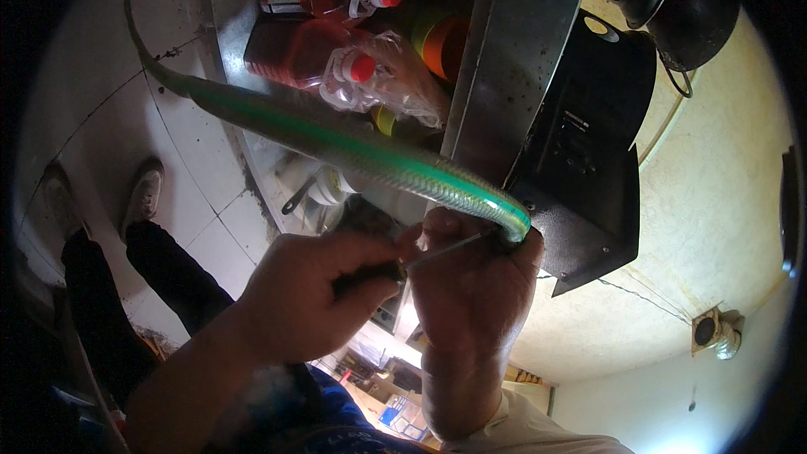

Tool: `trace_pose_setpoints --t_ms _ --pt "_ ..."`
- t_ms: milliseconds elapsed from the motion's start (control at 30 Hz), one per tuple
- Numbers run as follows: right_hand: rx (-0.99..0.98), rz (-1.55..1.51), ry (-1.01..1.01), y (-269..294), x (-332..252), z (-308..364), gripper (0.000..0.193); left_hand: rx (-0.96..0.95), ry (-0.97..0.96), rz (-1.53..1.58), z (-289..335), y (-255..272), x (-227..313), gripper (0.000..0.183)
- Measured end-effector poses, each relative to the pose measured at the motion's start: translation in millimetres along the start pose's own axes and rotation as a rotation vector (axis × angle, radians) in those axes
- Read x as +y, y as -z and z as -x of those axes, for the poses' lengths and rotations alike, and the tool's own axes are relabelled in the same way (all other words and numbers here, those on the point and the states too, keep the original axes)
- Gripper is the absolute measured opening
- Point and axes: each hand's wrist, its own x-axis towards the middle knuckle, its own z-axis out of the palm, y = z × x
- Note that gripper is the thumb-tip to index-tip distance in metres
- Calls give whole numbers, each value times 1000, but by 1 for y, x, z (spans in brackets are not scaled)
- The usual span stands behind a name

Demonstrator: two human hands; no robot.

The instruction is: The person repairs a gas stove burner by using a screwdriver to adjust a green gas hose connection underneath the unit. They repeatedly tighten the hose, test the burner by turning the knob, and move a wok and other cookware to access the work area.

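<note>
A braided clear hose point(361, 151) with a green stripe runs from the upper left and bends down at its near end. My right hand point(475, 303), palm toward me, is closed around that end with its fingers curled and thumb alongside. My left hand point(303, 298) is closed in a pinch on a thin metal shaft point(445, 252) that looks like a slim screwdriver. Most of its handle is hidden in the fingers. The tip of the shaft meets the bent hose end beside the right hand; whether it goes inside, I cannot tell.
Plastic bottles of red liquid with red caps point(315, 55) and a crumpled clear bag point(395, 76) lie on a shelf. A metal beam point(521, 42) and a black panel point(588, 143) stand beyond the hose. Two legs with shoes point(147, 189) rest on white floor tiles point(202, 193).
</note>
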Motion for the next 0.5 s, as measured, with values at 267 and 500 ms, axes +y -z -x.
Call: trace_pose_setpoints --t_ms 267,500 --pt "-25 45 60 5 -1 -1 35 147 -373 -546 2 -12 2 36" --pt "-95 -89 -37 9 -8 -2 40 -5 133 460 13 3 -1 51"
